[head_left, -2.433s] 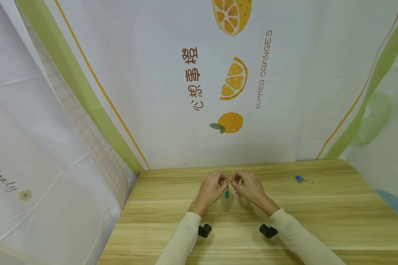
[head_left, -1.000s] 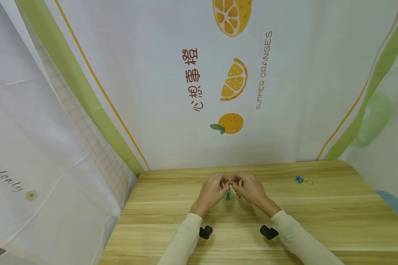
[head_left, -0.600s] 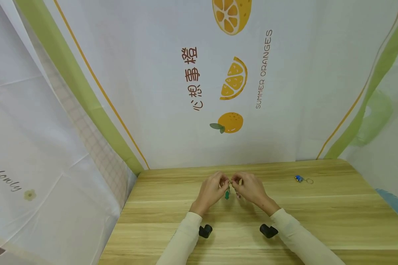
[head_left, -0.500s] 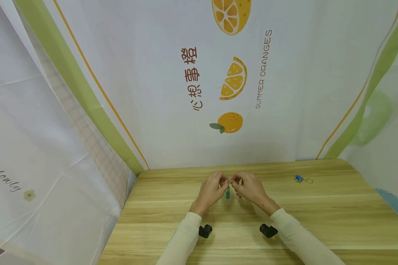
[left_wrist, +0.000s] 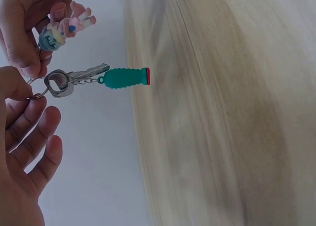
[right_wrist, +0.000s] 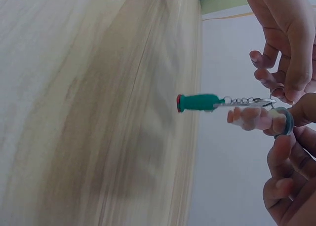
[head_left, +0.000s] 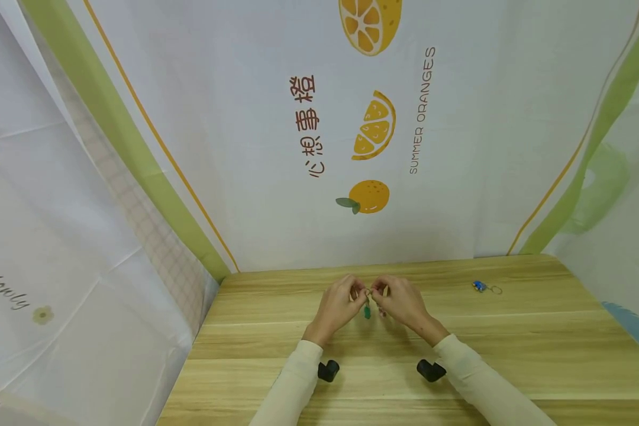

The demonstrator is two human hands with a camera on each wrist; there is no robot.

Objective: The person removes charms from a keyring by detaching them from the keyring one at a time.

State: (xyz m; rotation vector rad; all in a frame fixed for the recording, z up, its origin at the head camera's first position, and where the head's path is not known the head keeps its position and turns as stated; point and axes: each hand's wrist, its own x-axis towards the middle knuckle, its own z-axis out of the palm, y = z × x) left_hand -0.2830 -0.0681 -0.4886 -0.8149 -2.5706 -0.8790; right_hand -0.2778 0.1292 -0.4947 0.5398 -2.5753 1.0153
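Note:
In the left wrist view, my left hand (left_wrist: 24, 142) pinches a metal key ring (left_wrist: 43, 94) between thumb and index finger. From this ring hang a silver key (left_wrist: 89, 72) and a green bottle-shaped charm (left_wrist: 123, 78) with a red end. My right hand (head_left: 402, 303) meets it fingertip to fingertip, pinching at the ring. A pink and blue figurine keychain (left_wrist: 66, 27) hangs from the right fingers; the right wrist view shows this figurine (right_wrist: 254, 118) beside the key. Whether the two rings are linked is hidden by the fingertips.
A blue charm keychain (head_left: 479, 286) with its own ring lies at the back right of the wooden table (head_left: 511, 349). Beside the sleeves are black angled pieces (head_left: 328, 371). Behind the table hangs a white curtain (head_left: 266, 225) printed with oranges.
The green charm has swung and turned slightly below the fingers. Both hands stay almost in place, fingertips together, with only small shifts at the ring.

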